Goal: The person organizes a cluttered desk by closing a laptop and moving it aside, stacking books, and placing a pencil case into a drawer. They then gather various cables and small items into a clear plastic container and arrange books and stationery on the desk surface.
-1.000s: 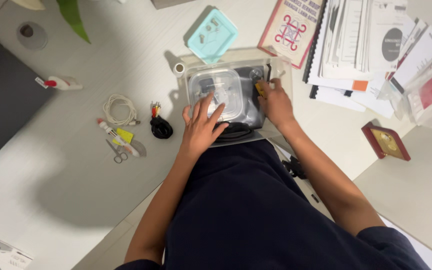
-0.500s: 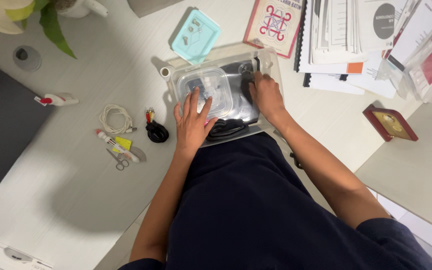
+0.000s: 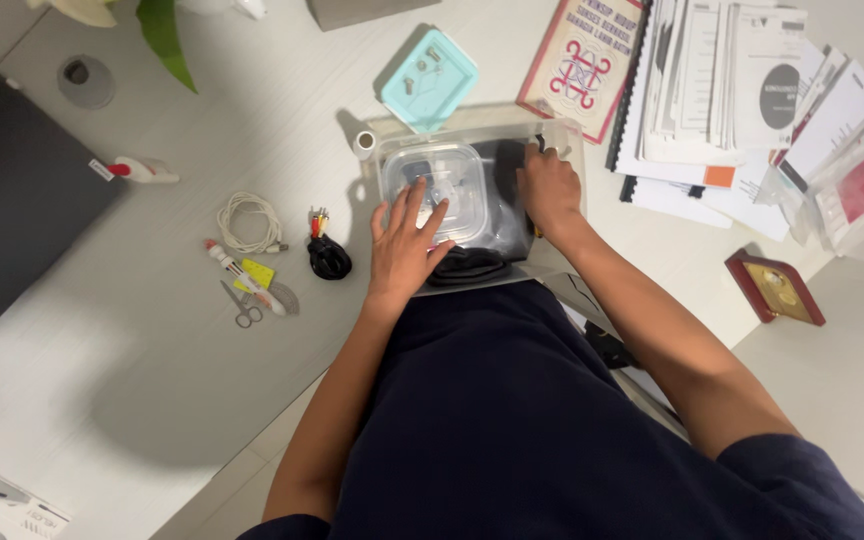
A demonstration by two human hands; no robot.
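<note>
Nearest, the left hand (image 3: 404,252) lies flat, fingers spread wide, on top of a small clear tub (image 3: 434,190) with a snap lid; it presses rather than grips. That tub sits in the left half of a larger clear bin (image 3: 552,262) at the near edge of the worktop (image 3: 152,350), just in front of the person's dark-clothed body. A black cable (image 3: 467,266) is coiled in the bin's near side, partly under the tub and touching the left palm.

The right hand (image 3: 550,190) reaches into the bin's right half, fingers curled down over something dark; what it holds, if anything, I cannot tell, since the knuckles hide it.

By its look the tub is thin, stiff plastic, light, with small loose parts inside that would likely rattle and shift if it were tipped. Its smooth lid looks slippery under a flat palm, so the surer hold is at two opposite rims, kept level. The bin is bigger and springy-walled; it probably flexes if lifted by one side, so both long edges suit it better.

Left of the bin lie a black plug bundle (image 3: 327,255), scissors (image 3: 241,305) and a white cord (image 3: 247,222). Farther off sit a pale blue lid (image 3: 428,80), a patterned book (image 3: 584,66) and stacked papers (image 3: 722,90).
</note>
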